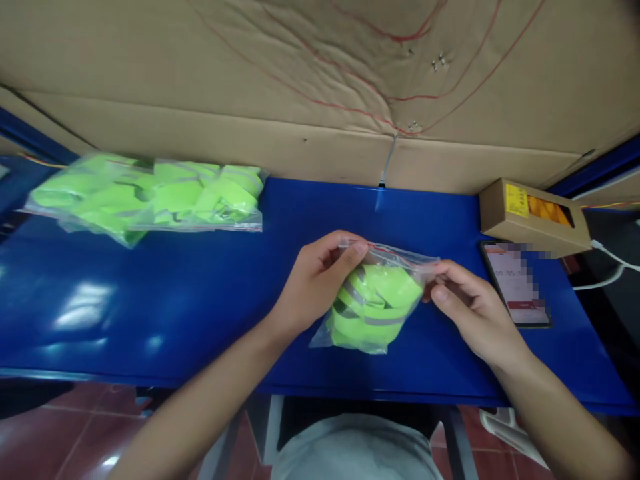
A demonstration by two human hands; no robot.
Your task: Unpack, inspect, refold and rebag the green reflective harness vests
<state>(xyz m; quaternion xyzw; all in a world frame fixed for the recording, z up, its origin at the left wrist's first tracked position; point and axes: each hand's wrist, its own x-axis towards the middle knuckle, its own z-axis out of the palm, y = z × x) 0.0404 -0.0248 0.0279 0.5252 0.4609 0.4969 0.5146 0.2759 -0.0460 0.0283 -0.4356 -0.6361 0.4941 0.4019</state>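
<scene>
A clear zip bag (377,307) with a folded neon-green, grey-striped cloth inside is held at the middle of the blue table, its red-lined zip edge at the top. My left hand (320,280) pinches the top left corner between thumb and fingers. At the top right corner, my right hand (467,303) has its thumb and fingers closed on the bag's edge. Several similar bags of green cloth (200,193) lie overlapping at the back left of the table.
A phone (517,283) lies at the right, beside a cardboard box (535,217) with a yellow label. White cables (613,257) run past the table's right edge. A brown covered panel (200,80) with red cords stands along the back.
</scene>
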